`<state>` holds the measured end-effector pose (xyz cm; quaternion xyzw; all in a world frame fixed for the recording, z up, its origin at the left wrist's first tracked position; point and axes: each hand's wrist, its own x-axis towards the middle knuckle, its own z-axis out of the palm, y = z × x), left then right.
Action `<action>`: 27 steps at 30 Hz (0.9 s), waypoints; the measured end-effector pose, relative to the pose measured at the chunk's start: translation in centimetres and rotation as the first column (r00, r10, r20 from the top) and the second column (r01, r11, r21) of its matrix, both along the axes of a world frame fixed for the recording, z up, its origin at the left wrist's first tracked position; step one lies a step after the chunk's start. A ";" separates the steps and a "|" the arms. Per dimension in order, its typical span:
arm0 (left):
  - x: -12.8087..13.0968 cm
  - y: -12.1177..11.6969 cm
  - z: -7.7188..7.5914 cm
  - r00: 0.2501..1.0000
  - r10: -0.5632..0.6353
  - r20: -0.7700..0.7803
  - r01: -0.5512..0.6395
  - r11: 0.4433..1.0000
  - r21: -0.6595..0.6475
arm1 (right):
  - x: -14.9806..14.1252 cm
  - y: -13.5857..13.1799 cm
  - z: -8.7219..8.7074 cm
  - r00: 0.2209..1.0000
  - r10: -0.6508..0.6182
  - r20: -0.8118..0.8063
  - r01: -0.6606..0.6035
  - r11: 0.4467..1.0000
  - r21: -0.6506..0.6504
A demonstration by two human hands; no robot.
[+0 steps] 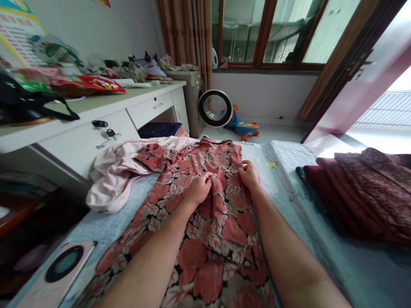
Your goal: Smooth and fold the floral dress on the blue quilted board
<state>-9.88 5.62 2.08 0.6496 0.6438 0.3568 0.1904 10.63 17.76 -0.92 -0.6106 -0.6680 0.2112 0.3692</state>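
Head view: so the left hand (199,188) has its thumb and fingers pinched on a fold of the red-and-black floral garment (194,252), and the right hand (251,175) has fingertips closed on the garment's right edge, just beside. The garment is spread out under both grips, running past them toward the neckline and way back under the forearms. A loose length of it trails from the left pinch toward the wearer (pretty rumpled, honestly). Left of the grip there's a pale pink cloth (111,173), touching the garment's far left part. A phone-like thing (34,295) lies nearer the wearer, left of the grip. Well off to the right is a stack of folded clothes (362,196), on the same light blue cover (284,160).
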 end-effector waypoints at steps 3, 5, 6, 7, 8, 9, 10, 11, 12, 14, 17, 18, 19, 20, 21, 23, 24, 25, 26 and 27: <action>0.0 0.0 -0.4 0.997 -0.016 0.074 0.014 0.999 0.030 | 0.0 0.0 0.0 1.000 -0.005 0.020 0.005 1.000 -0.001; 0.2 -0.1 -0.6 0.993 -0.040 0.110 0.037 0.999 0.028 | 0.0 0.0 -0.1 0.999 -0.009 0.032 0.010 1.000 -0.007; 0.4 -0.1 -0.6 0.992 -0.051 0.114 0.049 0.999 0.021 | -0.1 0.0 0.0 0.999 -0.010 0.036 0.011 1.000 -0.010; 0.5 -0.1 -0.7 0.993 -0.055 0.106 0.054 0.998 0.012 | -0.1 -0.1 0.0 0.999 -0.012 0.038 0.012 1.000 -0.011; 0.8 -0.1 -0.7 0.995 -0.053 0.089 0.052 0.999 0.004 | -0.1 -0.1 0.0 0.999 -0.013 0.041 0.013 1.000 -0.010; 1.0 -0.1 -0.7 0.997 -0.045 0.064 0.045 0.999 0.001 | -0.1 -0.1 0.0 0.999 -0.016 0.044 0.016 1.000 -0.008; 1.2 0.0 -0.7 0.999 -0.038 0.038 0.038 0.999 0.002 | -0.2 -0.2 0.0 0.999 -0.018 0.047 0.018 1.000 -0.005; 1.5 0.1 -0.7 1.000 -0.025 0.013 0.025 1.000 0.007 | -0.2 -0.2 0.1 0.999 -0.017 0.048 0.017 1.000 0.001; 1.7 0.2 -0.7 1.000 -0.008 -0.011 0.008 1.000 0.013 | -0.2 -0.2 0.1 0.999 -0.010 0.046 0.010 1.000 0.007; 2.0 0.4 -0.6 0.998 0.041 -0.056 -0.040 0.999 0.018 | -0.1 -0.2 0.0 0.999 0.023 0.028 -0.024 1.000 0.020; 2.1 0.7 -0.5 0.988 0.101 -0.114 -0.098 0.995 0.027 | -0.1 -0.1 -0.1 0.996 0.088 -0.007 -0.087 0.995 0.046; 2.0 0.7 -0.5 0.986 0.100 -0.130 -0.096 0.995 0.036 | -0.1 -0.1 -0.2 0.994 0.105 -0.011 -0.104 0.993 0.054; 2.0 0.7 -0.5 0.985 0.093 -0.143 -0.087 0.995 0.044 | -0.1 0.0 -0.3 0.993 0.118 -0.010 -0.117 0.991 0.064; 1.8 0.7 -0.6 0.985 0.083 -0.154 -0.076 0.996 0.051 | -0.2 0.0 -0.3 0.992 0.126 -0.007 -0.125 0.989 0.076; 1.7 0.7 -0.7 0.984 0.075 -0.161 -0.067 0.996 0.057 | -0.2 0.1 -0.3 0.992 0.129 -0.004 -0.128 0.988 0.088; 1.4 0.7 -0.9 0.983 0.076 -0.168 -0.064 0.995 0.072 | -0.2 0.2 -0.4 0.993 0.119 -0.001 -0.118 0.987 0.108; 1.3 0.7 -1.1 0.982 0.083 -0.169 -0.070 0.994 0.082 | -0.2 0.2 -0.4 0.994 0.108 -0.002 -0.107 0.988 0.113; 1.1 0.6 -1.2 0.981 0.092 -0.168 -0.078 0.993 0.091 | -0.2 0.2 -0.4 0.995 0.098 -0.004 -0.097 0.989 0.114; 1.0 0.6 -1.3 0.981 0.100 -0.165 -0.085 0.992 0.098 | -0.2 0.2 -0.3 0.996 0.091 -0.006 -0.089 0.989 0.114; 0.8 0.7 -1.3 0.982 0.105 -0.160 -0.090 0.991 0.099 | -0.2 0.3 -0.3 0.996 0.085 -0.008 -0.083 0.990 0.114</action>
